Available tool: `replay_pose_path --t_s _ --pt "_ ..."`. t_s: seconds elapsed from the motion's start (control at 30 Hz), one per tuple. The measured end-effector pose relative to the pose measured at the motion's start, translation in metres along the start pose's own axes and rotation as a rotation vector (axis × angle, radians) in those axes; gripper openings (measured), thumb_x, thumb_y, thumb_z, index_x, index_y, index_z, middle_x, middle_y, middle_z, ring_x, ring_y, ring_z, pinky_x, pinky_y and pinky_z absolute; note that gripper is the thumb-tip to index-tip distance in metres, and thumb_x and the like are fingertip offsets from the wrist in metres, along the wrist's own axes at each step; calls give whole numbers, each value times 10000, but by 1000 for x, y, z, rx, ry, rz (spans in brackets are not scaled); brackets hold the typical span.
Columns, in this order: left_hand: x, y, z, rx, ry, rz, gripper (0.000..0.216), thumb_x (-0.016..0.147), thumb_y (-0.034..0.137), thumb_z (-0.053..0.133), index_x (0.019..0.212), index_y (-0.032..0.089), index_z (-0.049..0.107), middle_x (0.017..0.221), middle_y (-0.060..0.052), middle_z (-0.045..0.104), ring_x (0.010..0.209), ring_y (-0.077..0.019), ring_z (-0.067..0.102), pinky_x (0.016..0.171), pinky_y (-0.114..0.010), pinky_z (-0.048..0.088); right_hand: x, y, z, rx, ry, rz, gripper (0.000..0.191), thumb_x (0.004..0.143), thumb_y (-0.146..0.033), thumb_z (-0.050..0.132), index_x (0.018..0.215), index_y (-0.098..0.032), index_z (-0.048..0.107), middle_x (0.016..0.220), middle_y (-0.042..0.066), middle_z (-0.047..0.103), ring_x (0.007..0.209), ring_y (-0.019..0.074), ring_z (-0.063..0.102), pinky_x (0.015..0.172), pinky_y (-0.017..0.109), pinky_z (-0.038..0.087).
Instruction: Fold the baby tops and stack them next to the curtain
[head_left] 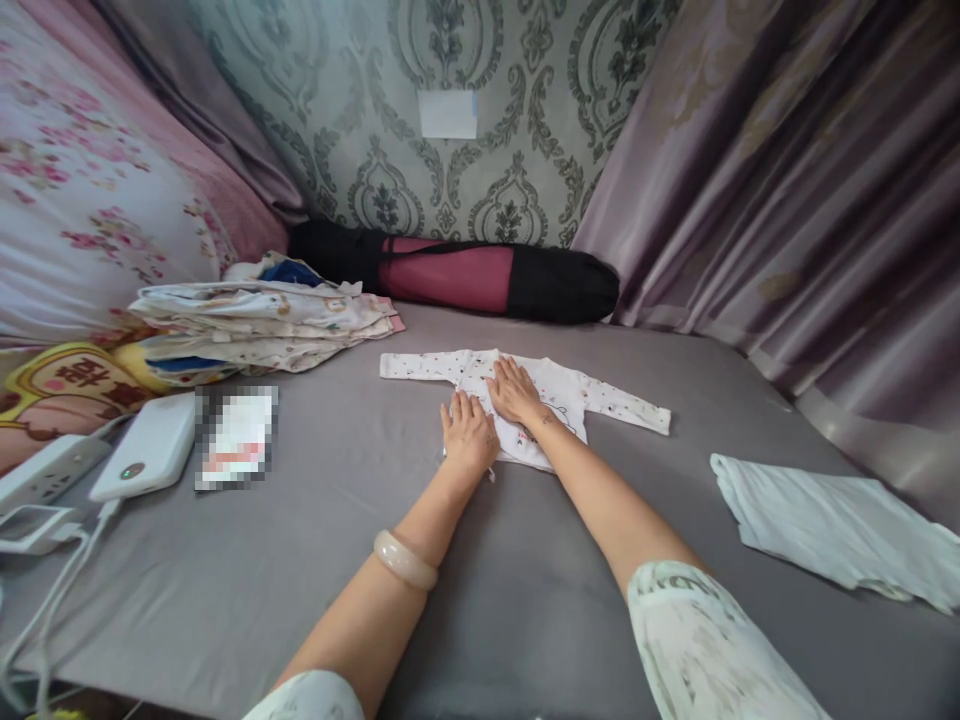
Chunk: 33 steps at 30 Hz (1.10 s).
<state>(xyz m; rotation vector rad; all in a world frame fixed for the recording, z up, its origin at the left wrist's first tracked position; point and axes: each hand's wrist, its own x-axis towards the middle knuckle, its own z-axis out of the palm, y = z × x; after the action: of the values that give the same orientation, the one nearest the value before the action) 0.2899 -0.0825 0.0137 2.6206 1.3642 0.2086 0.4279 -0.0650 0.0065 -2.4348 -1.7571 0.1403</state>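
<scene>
A small white long-sleeved baby shirt (562,385) with a fine print lies spread on the grey sheet (315,560), its sleeves stretched out to both sides. My left hand (469,435) rests flat on the shirt's lower left side, fingers extended. Higher up, near the neckline, my right hand (514,392) presses flat on the fabric with its fingers stretched out. Part of a drawn figure on the shirt's front shows beside my right wrist; my hands and forearm cover the rest. Neither hand grips the cloth.
Folded clothes (262,320) are stacked at the left. Nearby lie a white power bank (146,445), a power strip (52,475) with cables and a pixelated item (236,438). A black-and-red long bag (450,275) lies along the wall. Pale folded cloth (832,520) lies at right.
</scene>
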Motion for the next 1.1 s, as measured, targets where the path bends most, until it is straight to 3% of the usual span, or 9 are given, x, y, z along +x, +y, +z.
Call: replay_pose_path --t_s 0.23,0.37,0.47,0.63,0.87,1.1 --pt "1 0 -1 -22 39 -12 525 960 300 288 1400 77 467 1513 -215 381 1426 -322 315 1142 -566 232 4 1 -7 -10 -74 20 652 998 -423 193 1521 -36 241 1607 138 185 1484 242 138 1190 413 98" --pt "3 -2 -3 -29 99 -19 479 968 267 270 1327 97 538 1472 -197 450 1387 -316 375 1127 -565 264 13 -5 -13 -18 -37 19 595 1000 -383 204 1478 -60 351 1587 146 252 1476 250 166 1188 464 62" --pt "5 -3 -5 -22 104 -22 484 943 208 299 1362 77 501 1498 -189 418 1417 -313 328 1143 -557 243 21 -11 -12 -31 20 -20 573 1001 -354 215 1490 -81 337 1592 122 253 1481 229 151 1193 439 42" --pt "7 -6 -1 -8 46 -4 552 893 170 371 1430 52 419 1534 -211 345 1451 -328 255 1154 -580 208 32 -18 -6 -26 -21 -38 594 1006 -378 203 1523 -94 272 1604 100 220 1486 215 131 1194 415 49" --pt "7 -8 6 18 27 6 537 910 182 351 1427 58 430 1532 -217 344 1445 -336 269 1154 -580 207 34 -18 2 30 -51 -17 614 1009 -416 177 1535 -105 247 1614 93 185 1487 229 124 1193 434 86" --pt "6 -7 5 34 75 20 518 918 183 339 1403 37 449 1530 -229 340 1445 -342 267 1146 -586 221 23 -4 -16 281 39 18 628 1008 -441 103 1540 -133 232 1619 79 174 1492 180 100 1203 398 51"
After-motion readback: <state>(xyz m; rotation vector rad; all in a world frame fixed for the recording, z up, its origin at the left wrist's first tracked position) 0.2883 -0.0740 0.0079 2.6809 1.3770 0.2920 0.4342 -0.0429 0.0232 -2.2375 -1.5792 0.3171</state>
